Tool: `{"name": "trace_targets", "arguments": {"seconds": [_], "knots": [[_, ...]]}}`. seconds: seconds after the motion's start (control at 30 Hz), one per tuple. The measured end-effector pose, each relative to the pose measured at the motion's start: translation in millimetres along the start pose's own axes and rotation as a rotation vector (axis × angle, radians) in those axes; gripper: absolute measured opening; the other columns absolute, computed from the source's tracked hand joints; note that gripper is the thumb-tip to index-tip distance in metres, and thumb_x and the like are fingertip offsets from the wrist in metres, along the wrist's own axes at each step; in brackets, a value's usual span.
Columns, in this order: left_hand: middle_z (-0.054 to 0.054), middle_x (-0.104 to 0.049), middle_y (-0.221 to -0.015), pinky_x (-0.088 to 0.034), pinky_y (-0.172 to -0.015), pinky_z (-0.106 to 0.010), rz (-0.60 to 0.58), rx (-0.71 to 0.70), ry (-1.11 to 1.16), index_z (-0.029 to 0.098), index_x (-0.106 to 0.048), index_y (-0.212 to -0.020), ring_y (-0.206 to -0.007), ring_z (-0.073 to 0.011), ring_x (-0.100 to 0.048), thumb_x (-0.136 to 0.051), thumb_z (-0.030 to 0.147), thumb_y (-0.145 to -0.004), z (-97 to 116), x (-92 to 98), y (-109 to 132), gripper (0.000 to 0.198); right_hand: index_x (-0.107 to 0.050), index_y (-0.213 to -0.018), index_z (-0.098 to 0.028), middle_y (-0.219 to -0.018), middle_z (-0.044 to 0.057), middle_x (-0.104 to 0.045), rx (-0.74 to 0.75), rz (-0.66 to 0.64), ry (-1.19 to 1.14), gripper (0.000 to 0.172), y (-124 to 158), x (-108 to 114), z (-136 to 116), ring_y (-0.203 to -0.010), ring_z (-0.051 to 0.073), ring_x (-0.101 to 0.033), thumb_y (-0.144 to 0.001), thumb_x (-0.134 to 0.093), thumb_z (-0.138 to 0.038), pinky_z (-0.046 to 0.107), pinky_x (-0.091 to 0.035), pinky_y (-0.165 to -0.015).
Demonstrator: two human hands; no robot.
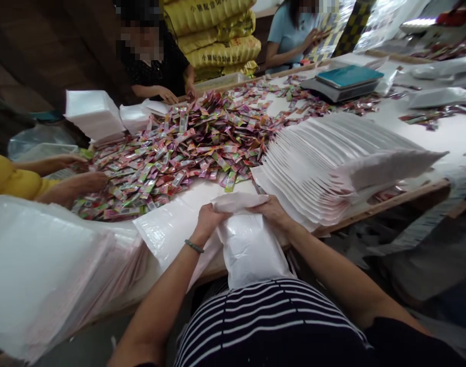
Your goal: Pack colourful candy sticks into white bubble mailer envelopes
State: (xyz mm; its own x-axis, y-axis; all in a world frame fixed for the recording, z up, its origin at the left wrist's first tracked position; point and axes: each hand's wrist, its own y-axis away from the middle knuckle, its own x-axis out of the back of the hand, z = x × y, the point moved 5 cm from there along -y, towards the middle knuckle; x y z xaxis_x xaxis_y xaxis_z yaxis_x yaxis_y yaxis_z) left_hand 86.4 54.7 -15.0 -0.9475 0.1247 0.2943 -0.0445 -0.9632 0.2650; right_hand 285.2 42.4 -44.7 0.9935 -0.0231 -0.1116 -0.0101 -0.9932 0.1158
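Note:
A filled white plastic mailing bag (255, 250) rests against my striped shirt at the table's front edge. Its top end is folded over, and both my hands grip that fold. On the left corner, my left hand (210, 219) is closed, with a bracelet at the wrist. My right hand (273, 210) pinches the right corner, fingers pressed on the plastic. Beneath my left forearm lies another flat white bag (175, 224). Just beyond my hands spreads a large heap of small colourful sachets (202, 142). What fills the held bag is hidden.
A fanned stack of white bags (343, 163) lies to the right, more bags (45, 265) at left. A scale (343, 81) stands farther back. A co-worker's yellow sleeve (7, 178) reaches in from the left; two people are across the table. Yellow sacks (213, 35) are piled behind.

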Motion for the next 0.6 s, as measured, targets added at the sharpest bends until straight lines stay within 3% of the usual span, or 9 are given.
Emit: {"name": "trace_targets", "arguments": {"seconds": [0.1,0.2,0.27,0.4,0.6], "knots": [[-0.005,-0.071,-0.071,-0.048,-0.069,-0.030,0.076,-0.119,-0.436,0.013,-0.070,-0.075,-0.072,-0.0201,-0.063,-0.078,0.028,-0.063,-6,1.9,-1,0.021,-0.063,-0.062,-0.017,-0.063,-0.002,-0.063,0.151,0.074,0.304,0.019,6,12,0,-0.067,0.016,-0.058,-0.061,-0.074,-0.033,0.027,-0.045,-0.065],[-0.008,-0.073,-0.088,-0.048,-0.080,-0.033,-0.007,-0.504,-0.712,0.016,-0.070,-0.082,-0.087,-0.0216,-0.064,-0.066,0.028,-0.079,10,-3.0,14,0.013,-0.069,-0.085,-0.018,-0.081,0.000,-0.069,0.280,0.118,0.545,0.019,22,18,-19,-0.070,0.016,-0.059,-0.072,-0.067,-0.033,0.025,-0.043,-0.062],[-0.009,-0.073,-0.093,-0.047,-0.083,-0.035,-0.064,-0.684,-0.863,0.016,-0.070,-0.086,-0.091,-0.0228,-0.064,-0.057,0.026,-0.086,17,-3.4,26,0.016,-0.070,-0.097,-0.020,-0.086,0.001,-0.071,0.362,0.095,0.695,0.023,31,19,-36,-0.070,0.016,-0.061,-0.079,-0.065,-0.033,0.025,-0.044,-0.064],[-0.009,-0.072,-0.106,-0.049,-0.085,-0.035,-0.095,-0.769,-1.025,0.019,-0.067,-0.111,-0.096,-0.0222,-0.064,-0.047,0.014,-0.088,15,6.1,36,0.031,-0.073,-0.090,-0.022,-0.083,0.004,-0.073,0.558,-0.056,0.972,0.018,43,18,-53,-0.080,0.018,-0.064,-0.090,-0.055,-0.026,0.030,-0.043,-0.079],[-0.014,-0.058,-0.135,-0.052,-0.084,-0.039,-0.164,-0.753,-1.312,0.022,-0.058,-0.129,-0.099,-0.0237,-0.065,-0.042,0.003,-0.084,-20,18.7,42,0.052,-0.071,-0.089,-0.020,-0.081,0.004,-0.070,0.724,-0.205,1.147,0.023,66,28,-28,-0.077,0.016,-0.062,-0.088,-0.049,-0.013,0.030,-0.042,-0.079]]}}
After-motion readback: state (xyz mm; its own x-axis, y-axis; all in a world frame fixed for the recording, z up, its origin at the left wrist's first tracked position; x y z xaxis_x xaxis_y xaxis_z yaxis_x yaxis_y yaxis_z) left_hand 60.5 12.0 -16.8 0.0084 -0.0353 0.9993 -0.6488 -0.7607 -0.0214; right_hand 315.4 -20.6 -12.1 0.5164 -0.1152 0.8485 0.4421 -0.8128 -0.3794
